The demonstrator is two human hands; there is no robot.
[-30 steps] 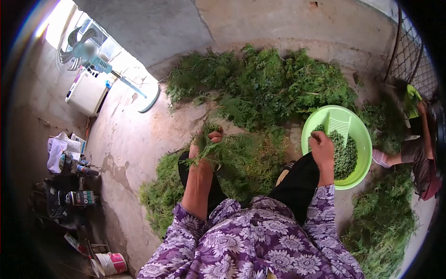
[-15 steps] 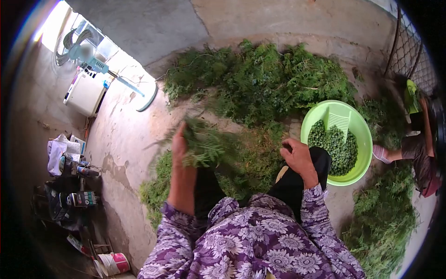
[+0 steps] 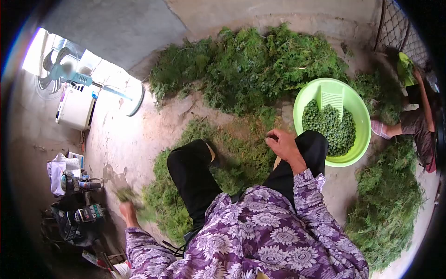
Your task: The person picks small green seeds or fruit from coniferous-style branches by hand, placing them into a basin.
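At the lower left my left hand (image 3: 127, 212) is stretched out to the side, blurred, its fingers closed on a leafy green branch (image 3: 124, 193) that is smeared by motion. Close beside it is a heap of feathery green cuttings (image 3: 160, 197) on the floor. My right hand (image 3: 284, 145) rests near my right knee with its fingers curled together. What it holds, if anything, is hidden. Just right of that knee stands a light green plastic basin (image 3: 364, 135) with a ribbed washboard wall, partly filled with small round green fruits (image 3: 341, 139).
A long pile of green branches (image 3: 251, 69) lies along the wall ahead. More cuttings (image 3: 385, 209) lie at the right, near another person's leg (image 3: 395, 130). A standing fan (image 3: 65, 72), a white box (image 3: 76, 107) and clutter (image 3: 79, 209) line the left side.
My left hand has swung from in front of me out to the lower left, carrying the green branch. My right hand stays by the knee, fingers still curled. The view has shifted slightly.
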